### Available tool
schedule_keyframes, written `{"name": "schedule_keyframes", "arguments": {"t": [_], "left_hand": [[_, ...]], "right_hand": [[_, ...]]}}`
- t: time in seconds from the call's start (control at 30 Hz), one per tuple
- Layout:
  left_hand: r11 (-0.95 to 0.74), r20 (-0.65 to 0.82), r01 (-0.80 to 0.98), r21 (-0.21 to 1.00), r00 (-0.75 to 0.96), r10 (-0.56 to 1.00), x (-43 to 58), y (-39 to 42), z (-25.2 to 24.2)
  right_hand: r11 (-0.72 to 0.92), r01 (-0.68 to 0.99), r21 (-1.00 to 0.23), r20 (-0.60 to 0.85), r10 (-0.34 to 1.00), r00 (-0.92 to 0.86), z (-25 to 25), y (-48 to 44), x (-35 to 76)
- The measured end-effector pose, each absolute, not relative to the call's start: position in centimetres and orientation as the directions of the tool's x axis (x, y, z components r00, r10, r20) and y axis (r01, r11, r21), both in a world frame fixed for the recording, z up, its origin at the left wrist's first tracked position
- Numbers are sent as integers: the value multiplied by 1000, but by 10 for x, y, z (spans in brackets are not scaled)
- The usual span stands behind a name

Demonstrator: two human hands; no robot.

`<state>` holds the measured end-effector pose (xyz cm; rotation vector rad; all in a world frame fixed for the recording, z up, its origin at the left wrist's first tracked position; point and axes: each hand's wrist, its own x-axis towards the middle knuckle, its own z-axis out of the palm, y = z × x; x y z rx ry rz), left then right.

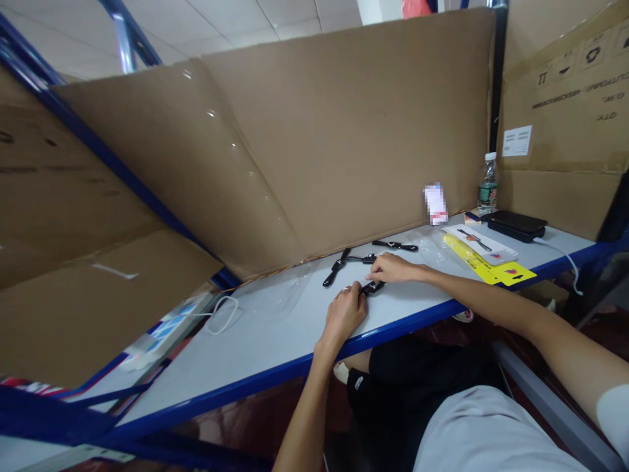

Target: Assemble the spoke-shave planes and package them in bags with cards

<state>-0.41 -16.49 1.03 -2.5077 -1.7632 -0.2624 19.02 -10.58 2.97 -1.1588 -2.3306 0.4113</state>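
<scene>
**Two hands on a small black piece at a blue-edged table**

A tall cardboard wall (344, 131) backs the pale table (255, 341). Near its front edge, the left hand (344, 311) and right hand (390, 267) meet over a small black piece (372, 286), glossy and oblong. Both sets of fingers curl and pinch it, one at each end. Loose black straps (337, 267) lie just behind it.

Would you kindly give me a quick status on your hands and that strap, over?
Left hand pinching black strap piece on table. Right hand fingertips on it, grip unclear. Loose straps just behind, nothing blocking.
</scene>
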Motion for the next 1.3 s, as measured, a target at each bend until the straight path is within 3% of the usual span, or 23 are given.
{"name": "schedule_keyframes", "arguments": {"t": [0.17, 0.33, 0.57, 0.73, 0.93, 1.17, 1.3], "left_hand": [[-351, 186, 935, 51, 336, 923, -5, -164, 9], [-352, 183, 934, 56, 337, 924, -5, -165, 10], [-350, 184, 936, 39, 338, 923, -5, -164, 9], [-350, 190, 936, 38, 337, 922, -5, -163, 8], [-345, 190, 938, 26, 334, 923, -5, -163, 7], [-353, 203, 935, 35, 340, 918, -6, -161, 5], [-356, 200, 934, 34, 343, 918, -6, -161, 5]], "right_hand": [[589, 567, -575, 225, 781, -582, 32, -109, 188], [605, 651, -459, 313, 796, -519, 30, -107, 189], [587, 569, -576, 219, 782, -584, 31, -108, 189], [597, 661, -455, 300, 802, -517, 30, -107, 190], [580, 581, -570, 215, 788, -576, 31, -109, 189], [586, 674, -449, 269, 809, -523, 30, -106, 190], [587, 651, -482, 245, 803, -543, 31, -107, 190]]}}
